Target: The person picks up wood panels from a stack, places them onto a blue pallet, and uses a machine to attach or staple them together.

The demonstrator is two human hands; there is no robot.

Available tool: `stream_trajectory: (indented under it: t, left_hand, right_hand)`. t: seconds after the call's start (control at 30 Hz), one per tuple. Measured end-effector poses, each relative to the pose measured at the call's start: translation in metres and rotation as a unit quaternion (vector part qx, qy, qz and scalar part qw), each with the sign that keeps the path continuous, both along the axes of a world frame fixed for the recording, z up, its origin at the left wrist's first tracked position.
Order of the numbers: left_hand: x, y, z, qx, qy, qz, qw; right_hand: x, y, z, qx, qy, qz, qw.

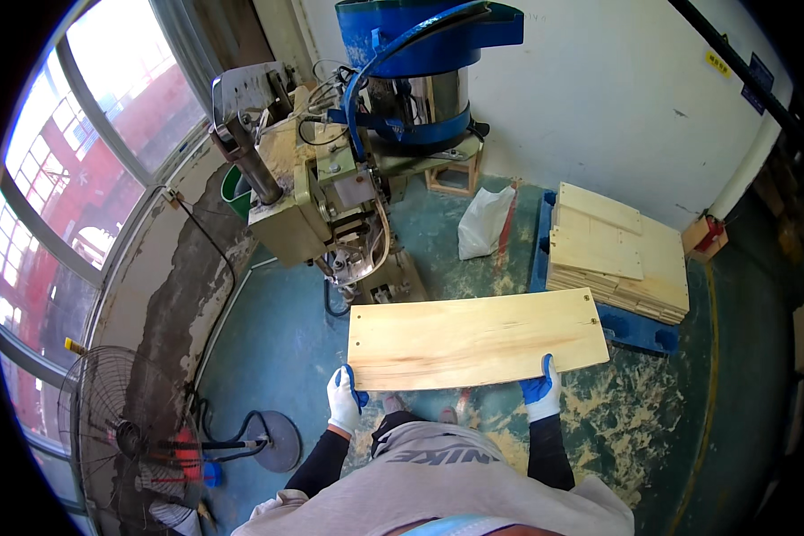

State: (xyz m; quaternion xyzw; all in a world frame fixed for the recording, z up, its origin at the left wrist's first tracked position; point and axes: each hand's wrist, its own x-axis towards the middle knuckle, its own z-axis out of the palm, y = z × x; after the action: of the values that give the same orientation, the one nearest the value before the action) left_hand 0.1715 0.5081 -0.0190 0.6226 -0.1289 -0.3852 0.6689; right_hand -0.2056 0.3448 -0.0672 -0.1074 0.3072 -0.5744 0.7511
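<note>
A long pale plywood board (473, 339) is held level in front of my body, with small holes or fittings near its two short ends. At its near left corner my left hand (343, 400), in a white glove with blue fingers, is closed on the edge. My right hand (541, 389), gloved alike, grips the near edge close to the right end. Just beyond the board's left end stands a machine (313, 196) with a metal head, hoses and a curved guide. Part of its base is hidden by the board.
A blue hopper (411, 54) rises behind the machine. At right, several stacked boards (607, 241) lie on a blue pallet (639, 330). A white bag (485, 223) sits between. A caged fan (129, 438) stands at left beside a round base (279, 441). Sawdust covers the floor.
</note>
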Motion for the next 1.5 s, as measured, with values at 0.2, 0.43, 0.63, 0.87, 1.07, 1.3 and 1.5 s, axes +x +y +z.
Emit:
stream_trajectory:
  t: [0.2,0.43,0.63,0.87,1.07,1.3,1.5]
  left_hand:
    - [-0.001,0.002,0.006,0.02,-0.007,-0.02,1.0]
    - [0.012,0.009,0.004,0.042,-0.084,0.028,0.995]
    - [0.023,0.004,0.012,0.001,-0.146,0.034,0.989]
    - [0.039,-0.011,0.027,0.013,-0.114,0.036,0.993]
    - [0.049,-0.019,0.029,0.024,-0.126,0.026,0.991]
    - [0.068,-0.041,0.047,0.078,-0.166,-0.014,0.983]
    - [0.065,-0.036,0.053,0.104,-0.117,-0.044,0.987]
  right_hand:
    - [0.007,0.002,-0.002,0.008,0.067,-0.01,0.998]
    - [0.022,0.0,0.003,0.015,0.075,0.044,0.996]
    - [0.028,0.004,0.008,-0.004,0.057,0.045,0.997]
    - [0.044,-0.01,0.014,-0.01,0.002,0.04,0.999]
    - [0.052,-0.013,0.022,-0.019,0.012,0.049,0.999]
    - [0.058,-0.029,0.017,-0.009,0.042,0.045,0.998]
    - [0.062,-0.024,0.029,0.017,0.089,0.021,0.996]
